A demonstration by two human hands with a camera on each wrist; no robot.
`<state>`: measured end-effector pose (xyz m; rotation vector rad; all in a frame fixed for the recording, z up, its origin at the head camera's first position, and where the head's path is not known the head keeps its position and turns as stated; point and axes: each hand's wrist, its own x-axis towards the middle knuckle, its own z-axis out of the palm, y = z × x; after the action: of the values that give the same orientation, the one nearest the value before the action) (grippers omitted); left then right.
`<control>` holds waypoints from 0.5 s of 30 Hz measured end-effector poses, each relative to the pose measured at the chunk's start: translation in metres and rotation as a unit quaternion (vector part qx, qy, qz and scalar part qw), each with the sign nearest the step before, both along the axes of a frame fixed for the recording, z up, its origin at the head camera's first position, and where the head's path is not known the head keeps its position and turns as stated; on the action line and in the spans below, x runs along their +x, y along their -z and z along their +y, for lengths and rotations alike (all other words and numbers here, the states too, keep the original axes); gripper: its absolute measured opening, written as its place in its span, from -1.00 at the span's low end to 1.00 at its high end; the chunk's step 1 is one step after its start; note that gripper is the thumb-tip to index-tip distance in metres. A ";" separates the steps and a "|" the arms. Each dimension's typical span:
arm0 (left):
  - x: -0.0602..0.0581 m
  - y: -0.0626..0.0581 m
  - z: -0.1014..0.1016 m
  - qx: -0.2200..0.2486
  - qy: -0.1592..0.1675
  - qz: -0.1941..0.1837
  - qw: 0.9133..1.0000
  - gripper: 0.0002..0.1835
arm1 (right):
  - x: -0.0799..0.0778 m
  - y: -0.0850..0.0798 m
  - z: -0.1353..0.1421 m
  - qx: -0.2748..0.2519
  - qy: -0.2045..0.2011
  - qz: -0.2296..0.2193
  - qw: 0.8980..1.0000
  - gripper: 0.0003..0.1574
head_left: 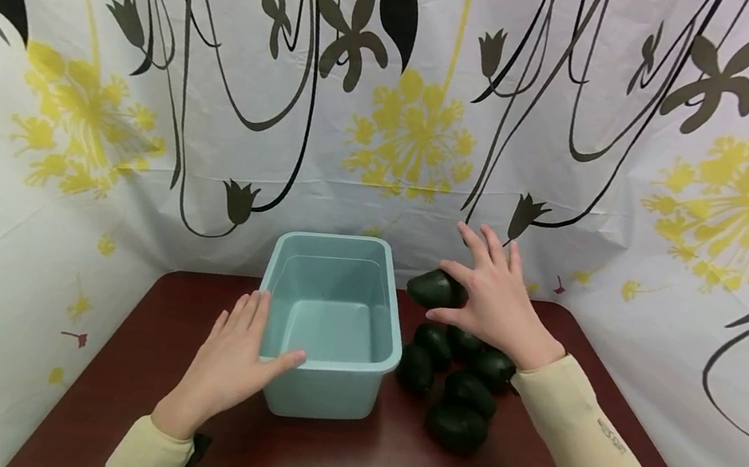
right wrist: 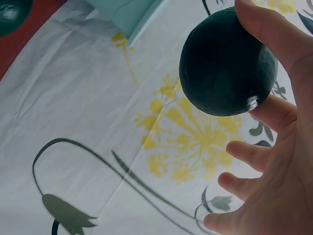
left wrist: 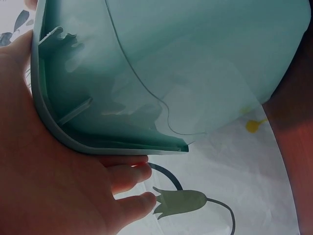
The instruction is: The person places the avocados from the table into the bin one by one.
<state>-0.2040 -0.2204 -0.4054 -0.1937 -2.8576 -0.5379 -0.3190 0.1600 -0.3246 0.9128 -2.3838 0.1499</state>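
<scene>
My right hand (head_left: 498,304) pinches a dark green avocado (head_left: 430,289) between thumb and index finger; the other fingers are spread. In the right wrist view this avocado (right wrist: 225,63) shows round and dark, nothing else in that hand. Directly below it, several more avocados (head_left: 456,427) lie in a loose group right of the bin. The light blue-green plastic bin (head_left: 325,388) stands upright with bare inner walls and floor. My left hand (head_left: 228,361) rests with straight fingers against its near left rim; the left wrist view shows the palm along the rim's corner (left wrist: 61,139).
A dark red-brown table (head_left: 281,466) carries the bin and avocados. Behind it and at both sides hangs a white cloth (head_left: 212,153) with printed flowers, close behind the bin's far end.
</scene>
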 end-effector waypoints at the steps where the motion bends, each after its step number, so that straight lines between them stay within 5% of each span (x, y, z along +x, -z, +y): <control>1: 0.000 0.000 0.000 0.002 0.000 0.000 1.000 0.30 | -0.001 -0.002 -0.003 0.002 -0.003 -0.002 1.000 -0.03; 15: -0.001 -0.001 -0.001 0.009 -0.001 -0.007 1.000 0.30 | -0.011 -0.015 -0.054 0.022 -0.040 -0.035 0.998 -0.06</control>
<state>-0.2049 -0.2215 -0.4048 -0.1832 -2.8647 -0.5670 -0.3301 0.1059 -0.3095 1.0391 -2.4245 0.1634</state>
